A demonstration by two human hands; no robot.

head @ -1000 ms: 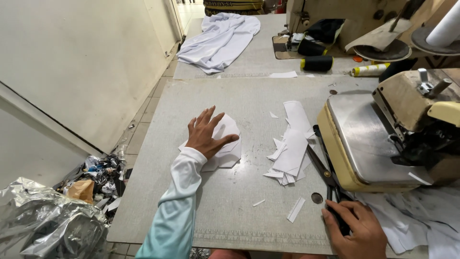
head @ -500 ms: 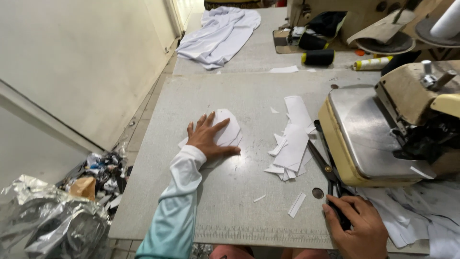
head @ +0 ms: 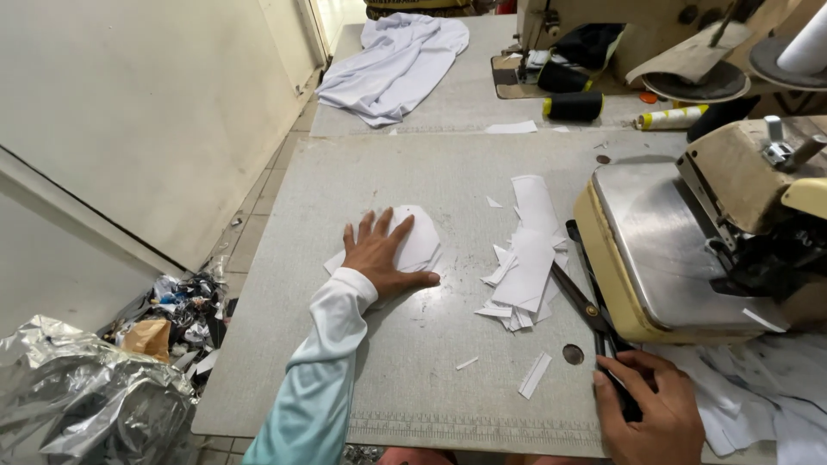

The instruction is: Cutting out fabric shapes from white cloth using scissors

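My left hand [head: 379, 258] lies flat, fingers spread, pressing the small stack of cut white pieces [head: 412, 239] onto the worktop [head: 431, 370]; my right hand [head: 650, 412] grips the black scissors [head: 594, 314], blades closed. Trimmed scraps [head: 525, 267] lie heaped beside the sewing machine [head: 689, 241], cutting looks mostly done

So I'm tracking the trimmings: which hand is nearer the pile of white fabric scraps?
Left. The left hand lies flat on a white cut piece just left of the scrap pile; the right hand grips the scissors below and right of it.
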